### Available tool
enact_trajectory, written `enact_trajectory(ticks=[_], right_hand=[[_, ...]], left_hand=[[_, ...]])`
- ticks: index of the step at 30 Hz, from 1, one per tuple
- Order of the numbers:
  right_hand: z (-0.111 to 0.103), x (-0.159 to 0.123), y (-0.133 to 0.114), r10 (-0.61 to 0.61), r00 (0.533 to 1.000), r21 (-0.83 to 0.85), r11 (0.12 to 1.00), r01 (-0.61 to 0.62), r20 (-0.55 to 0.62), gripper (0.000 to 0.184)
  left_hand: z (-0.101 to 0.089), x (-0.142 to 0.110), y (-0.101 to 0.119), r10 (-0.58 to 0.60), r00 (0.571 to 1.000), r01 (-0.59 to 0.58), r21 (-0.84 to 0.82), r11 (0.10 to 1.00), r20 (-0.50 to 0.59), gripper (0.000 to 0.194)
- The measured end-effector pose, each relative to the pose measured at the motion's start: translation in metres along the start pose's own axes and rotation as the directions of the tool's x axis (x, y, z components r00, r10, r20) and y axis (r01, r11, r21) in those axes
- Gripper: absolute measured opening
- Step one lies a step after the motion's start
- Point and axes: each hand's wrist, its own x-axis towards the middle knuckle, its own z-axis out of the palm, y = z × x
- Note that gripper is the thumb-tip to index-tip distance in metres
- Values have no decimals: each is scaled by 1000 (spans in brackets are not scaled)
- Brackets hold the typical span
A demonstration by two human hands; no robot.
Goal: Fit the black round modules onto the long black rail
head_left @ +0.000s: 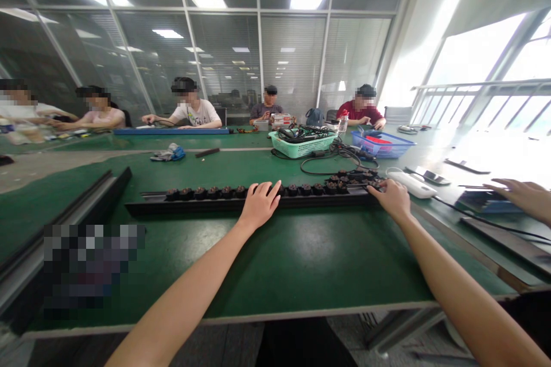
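1. Across the smooth green tabletop (314,266), whose surface throws back a pale glare, lies a long, straight black rail (185,207) with a flat, dull front wall.
2. Round, dark sockets (214,192), squat and knobbly with brownish faces, stand side by side along the rail in a row.
3. Toward the rail's right end, more pieces of the same sort form a loose cluster (355,175) just behind it, near thin black cables (316,170).
4. Farther back sit a mint-green basket (297,151) of perforated plastic, heaped with dark cords, and a translucent blue basket (383,151) with something red inside.
5. To the right rests a glossy white bar (411,183) with rounded ends; at far left, another long, dark rail (97,200) lies slantwise.
6. Over the middle of the row, the left hand (260,202) has its fingers spread wide; the rail and sockets lie directly beneath them.
7. At the rail's right end, the right hand (392,198) has its thumb and forefinger fairly near each other, the rail's end and nearest sockets beside the fingertips; whether they grip anything, I cannot tell.
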Motion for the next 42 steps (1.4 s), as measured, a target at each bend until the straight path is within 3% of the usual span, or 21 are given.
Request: enact_trajectory(ticks=[42], right_hand=[[-1, 6, 13, 108, 994, -71, 991, -110, -25, 51]], left_hand=[[1, 1, 1, -10, 1000, 10, -18, 1000, 4, 51]])
